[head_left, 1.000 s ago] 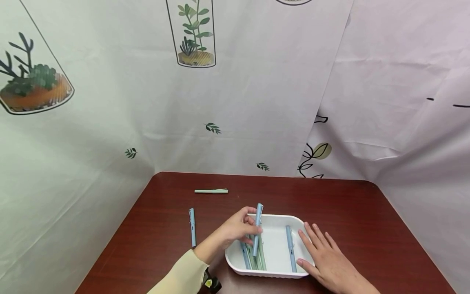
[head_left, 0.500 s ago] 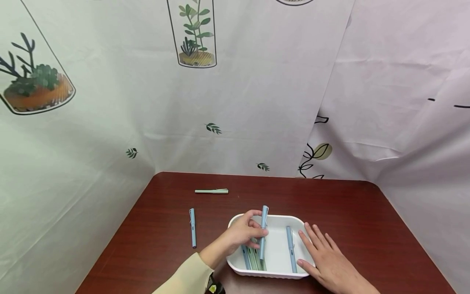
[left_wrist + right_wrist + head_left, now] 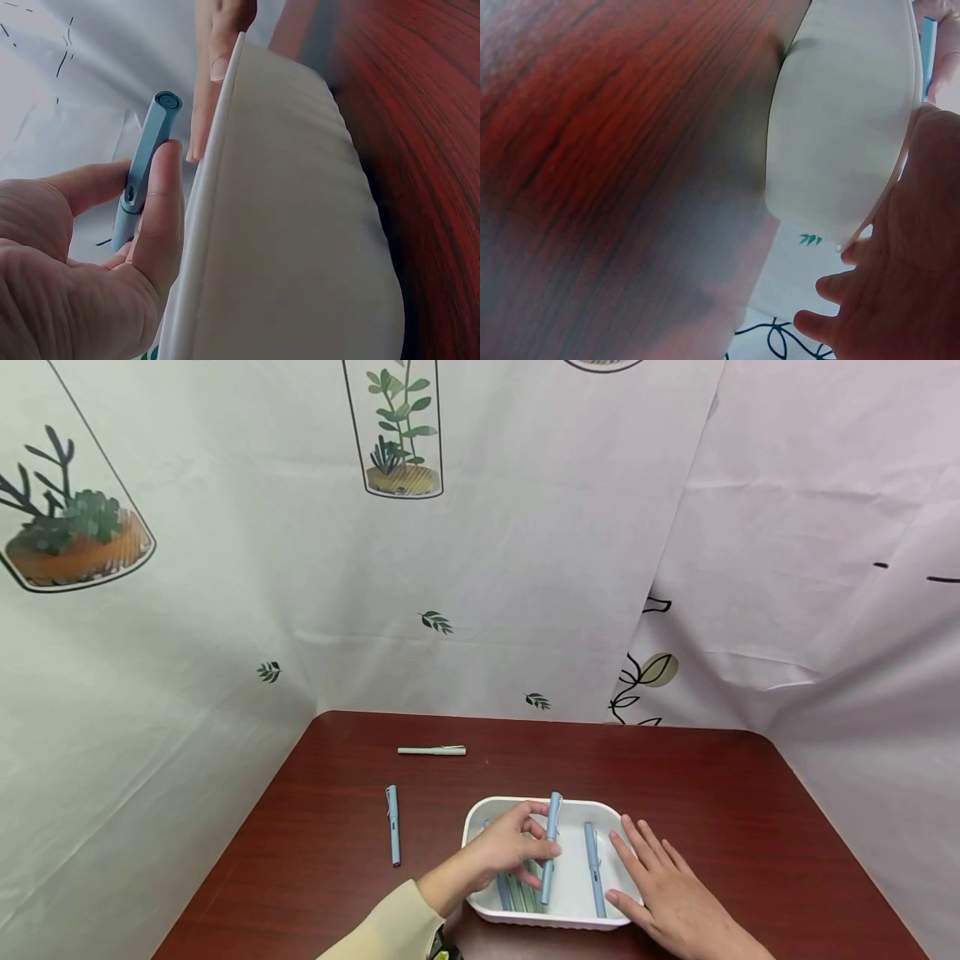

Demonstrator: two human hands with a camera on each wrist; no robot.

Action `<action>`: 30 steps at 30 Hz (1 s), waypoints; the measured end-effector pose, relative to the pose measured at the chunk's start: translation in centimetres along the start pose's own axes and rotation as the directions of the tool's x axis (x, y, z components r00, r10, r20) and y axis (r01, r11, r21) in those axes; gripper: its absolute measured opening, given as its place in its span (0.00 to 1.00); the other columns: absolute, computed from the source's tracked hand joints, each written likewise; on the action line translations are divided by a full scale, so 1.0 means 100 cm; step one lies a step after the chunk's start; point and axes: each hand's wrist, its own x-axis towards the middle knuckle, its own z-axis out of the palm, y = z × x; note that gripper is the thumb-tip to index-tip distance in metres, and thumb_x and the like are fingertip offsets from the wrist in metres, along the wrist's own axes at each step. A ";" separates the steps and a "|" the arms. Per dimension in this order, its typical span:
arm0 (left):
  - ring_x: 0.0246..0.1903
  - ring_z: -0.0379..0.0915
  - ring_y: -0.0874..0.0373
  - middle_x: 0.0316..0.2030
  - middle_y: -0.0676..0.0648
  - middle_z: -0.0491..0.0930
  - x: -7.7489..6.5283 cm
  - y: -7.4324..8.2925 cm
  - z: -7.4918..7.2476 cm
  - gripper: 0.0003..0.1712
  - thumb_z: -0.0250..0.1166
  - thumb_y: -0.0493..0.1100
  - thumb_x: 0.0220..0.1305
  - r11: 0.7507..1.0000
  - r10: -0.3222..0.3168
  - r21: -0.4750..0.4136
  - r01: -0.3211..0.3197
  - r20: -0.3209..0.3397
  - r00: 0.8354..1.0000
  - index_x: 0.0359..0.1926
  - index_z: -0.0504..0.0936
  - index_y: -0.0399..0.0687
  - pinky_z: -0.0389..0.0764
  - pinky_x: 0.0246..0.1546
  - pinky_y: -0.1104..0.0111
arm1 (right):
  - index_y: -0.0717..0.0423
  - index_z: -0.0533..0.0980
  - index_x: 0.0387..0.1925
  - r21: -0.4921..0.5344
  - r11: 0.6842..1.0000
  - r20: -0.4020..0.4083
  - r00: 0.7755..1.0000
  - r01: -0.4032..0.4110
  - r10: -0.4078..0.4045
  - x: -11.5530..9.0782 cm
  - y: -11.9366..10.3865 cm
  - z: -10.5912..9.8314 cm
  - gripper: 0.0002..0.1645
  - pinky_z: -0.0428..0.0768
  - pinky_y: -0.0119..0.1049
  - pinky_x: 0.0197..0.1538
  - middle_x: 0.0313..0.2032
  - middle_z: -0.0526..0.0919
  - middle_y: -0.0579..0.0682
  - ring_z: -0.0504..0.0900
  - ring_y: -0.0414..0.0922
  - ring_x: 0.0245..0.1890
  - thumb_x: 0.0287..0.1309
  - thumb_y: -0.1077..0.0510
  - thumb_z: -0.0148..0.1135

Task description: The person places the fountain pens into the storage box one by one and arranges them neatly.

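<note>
My left hand pinches a light blue pen between thumb and fingers, over the white tray. In the left wrist view the blue pen slants upward, held just past the tray's rim. Fingers spread, my right hand rests at the tray's right rim; the right wrist view shows its fingertips along that edge. Inside the tray, another blue pen lies toward the right side. Several pale green pens and a blue pen lie at the left, partly hidden under my left hand.
On the dark red table, a blue pen lies left of the tray and a pale green pen lies crosswise near the back. A printed white curtain hangs behind the table and along its sides.
My left hand has moved right and slightly toward me with the blue pen, from the tray's left part to nearer its middle. The right hand has stayed in place.
</note>
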 end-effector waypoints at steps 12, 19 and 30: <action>0.28 0.81 0.55 0.36 0.43 0.74 0.001 -0.005 0.012 0.31 0.69 0.26 0.54 0.999 -0.031 0.022 0.031 -0.006 0.999 0.58 0.72 0.45 0.85 0.20 0.60 | 0.51 0.66 0.74 0.027 0.999 0.027 0.999 -0.019 0.019 0.000 0.000 -0.002 0.47 0.69 0.64 0.65 0.77 0.60 0.56 0.61 0.61 0.75 0.65 0.28 0.55; 0.28 0.80 0.54 0.36 0.41 0.74 0.003 -0.006 0.022 0.31 0.67 0.26 0.57 0.998 -0.046 0.039 0.046 -0.002 0.999 0.60 0.69 0.42 0.86 0.23 0.60 | 0.52 0.67 0.73 -0.004 1.000 -0.030 0.999 0.020 -0.021 -0.001 0.000 -0.001 0.45 0.70 0.61 0.66 0.76 0.62 0.58 0.63 0.61 0.73 0.65 0.30 0.57; 0.31 0.82 0.53 0.36 0.41 0.75 0.008 -0.008 0.038 0.29 0.66 0.28 0.60 0.993 -0.106 0.051 0.105 0.023 0.994 0.60 0.66 0.37 0.87 0.26 0.61 | 0.53 0.67 0.73 -0.012 0.999 -0.053 0.998 0.036 -0.037 -0.001 0.001 0.002 0.46 0.70 0.61 0.65 0.75 0.63 0.58 0.64 0.62 0.73 0.64 0.30 0.59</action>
